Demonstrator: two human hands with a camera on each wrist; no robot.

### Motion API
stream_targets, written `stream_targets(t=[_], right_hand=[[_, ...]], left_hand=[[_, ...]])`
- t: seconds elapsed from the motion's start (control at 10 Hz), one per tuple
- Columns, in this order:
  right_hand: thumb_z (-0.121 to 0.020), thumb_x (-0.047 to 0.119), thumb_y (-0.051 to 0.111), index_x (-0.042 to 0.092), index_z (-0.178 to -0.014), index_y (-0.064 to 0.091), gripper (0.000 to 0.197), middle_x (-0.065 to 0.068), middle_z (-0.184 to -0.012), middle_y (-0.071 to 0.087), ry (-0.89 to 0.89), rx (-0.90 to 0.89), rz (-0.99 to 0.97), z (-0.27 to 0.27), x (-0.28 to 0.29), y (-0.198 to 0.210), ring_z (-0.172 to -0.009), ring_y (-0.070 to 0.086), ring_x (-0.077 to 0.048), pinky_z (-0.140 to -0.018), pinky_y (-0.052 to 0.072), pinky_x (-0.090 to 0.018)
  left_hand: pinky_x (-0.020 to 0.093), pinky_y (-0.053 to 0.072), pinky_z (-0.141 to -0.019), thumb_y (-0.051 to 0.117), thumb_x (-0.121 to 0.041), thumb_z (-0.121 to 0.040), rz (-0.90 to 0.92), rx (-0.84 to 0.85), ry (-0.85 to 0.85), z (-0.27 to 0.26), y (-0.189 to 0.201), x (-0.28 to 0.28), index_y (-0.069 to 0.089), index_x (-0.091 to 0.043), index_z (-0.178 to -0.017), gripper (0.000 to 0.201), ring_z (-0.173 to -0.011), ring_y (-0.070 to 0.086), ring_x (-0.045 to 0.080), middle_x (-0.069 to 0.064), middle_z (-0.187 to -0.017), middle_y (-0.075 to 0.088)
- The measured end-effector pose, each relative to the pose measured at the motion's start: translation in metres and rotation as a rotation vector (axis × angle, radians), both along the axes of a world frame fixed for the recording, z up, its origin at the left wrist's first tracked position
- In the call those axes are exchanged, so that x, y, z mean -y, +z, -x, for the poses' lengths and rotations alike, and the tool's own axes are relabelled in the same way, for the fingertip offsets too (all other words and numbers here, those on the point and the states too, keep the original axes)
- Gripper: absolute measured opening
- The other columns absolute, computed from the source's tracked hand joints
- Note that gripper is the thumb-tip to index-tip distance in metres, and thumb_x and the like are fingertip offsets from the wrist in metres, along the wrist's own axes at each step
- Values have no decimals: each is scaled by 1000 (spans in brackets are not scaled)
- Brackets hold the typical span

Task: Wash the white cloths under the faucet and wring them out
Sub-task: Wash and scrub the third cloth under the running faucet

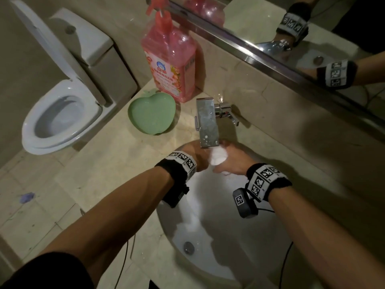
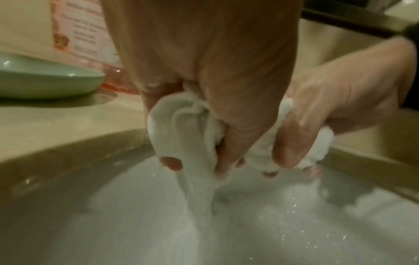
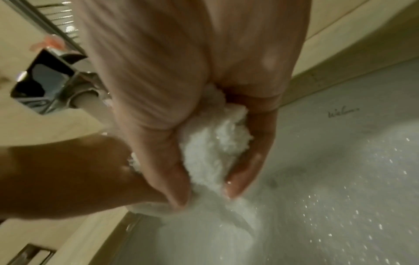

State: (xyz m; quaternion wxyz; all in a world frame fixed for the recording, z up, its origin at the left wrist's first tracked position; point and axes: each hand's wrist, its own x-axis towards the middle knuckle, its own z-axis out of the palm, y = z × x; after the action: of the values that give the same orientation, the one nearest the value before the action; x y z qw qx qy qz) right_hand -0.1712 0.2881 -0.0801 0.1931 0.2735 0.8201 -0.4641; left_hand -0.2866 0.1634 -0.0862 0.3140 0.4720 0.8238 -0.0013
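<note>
A wet white cloth (image 1: 218,156) is bunched between both hands just under the chrome faucet (image 1: 207,122), over the far side of the white sink (image 1: 220,226). My left hand (image 1: 198,157) grips one end of the cloth (image 2: 179,129), fingers curled round it. My right hand (image 1: 231,161) holds the other end of the cloth (image 3: 213,143), thumb and fingers wrapped about it. Water runs off the cloth in a stream (image 2: 199,193) and splashes into the basin. My right hand (image 2: 301,123) also shows in the left wrist view, my left hand (image 3: 97,170) in the right wrist view.
A green apple-shaped dish (image 1: 151,115) and a pink detergent bottle (image 1: 169,59) stand on the beige counter (image 1: 116,163) left of the faucet. A mirror (image 1: 291,24) runs along the back wall. An open toilet (image 1: 62,117) stands at far left. The drain (image 1: 189,247) lies at the basin's near side.
</note>
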Motion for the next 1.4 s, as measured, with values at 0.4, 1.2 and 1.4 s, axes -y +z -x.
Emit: stream_targets(t=[0.4, 1.2, 1.4], right_hand=[[-83, 29, 78, 27, -59, 60, 30, 11, -59, 55, 248, 192, -475, 19, 22, -26, -55, 54, -8, -52, 40, -22], [-67, 20, 93, 24, -114, 50, 64, 4, -108, 68, -392, -267, 47, 2, 34, -14, -96, 66, -13, -78, 50, -23], [-80, 3, 76, 19, -120, 65, 44, -1, -104, 75, -464, -253, 188, -6, 42, -17, -99, 71, -25, -90, 59, -45]], left_hand=[[41, 33, -110, 56, -33, -94, 70, -124, -28, -16, -22, -10, 53, -15, -137, 47, -131, 47, 29, 9, -141, 53], [28, 37, -104, 62, -32, -91, -262, 201, 200, 13, 0, 53, 58, -9, -132, 47, -122, 51, 33, 18, -140, 48], [31, 48, -98, 47, -28, -98, -345, 479, 359, 3, 0, 61, 59, -25, -128, 33, -110, 63, 22, 4, -126, 64]])
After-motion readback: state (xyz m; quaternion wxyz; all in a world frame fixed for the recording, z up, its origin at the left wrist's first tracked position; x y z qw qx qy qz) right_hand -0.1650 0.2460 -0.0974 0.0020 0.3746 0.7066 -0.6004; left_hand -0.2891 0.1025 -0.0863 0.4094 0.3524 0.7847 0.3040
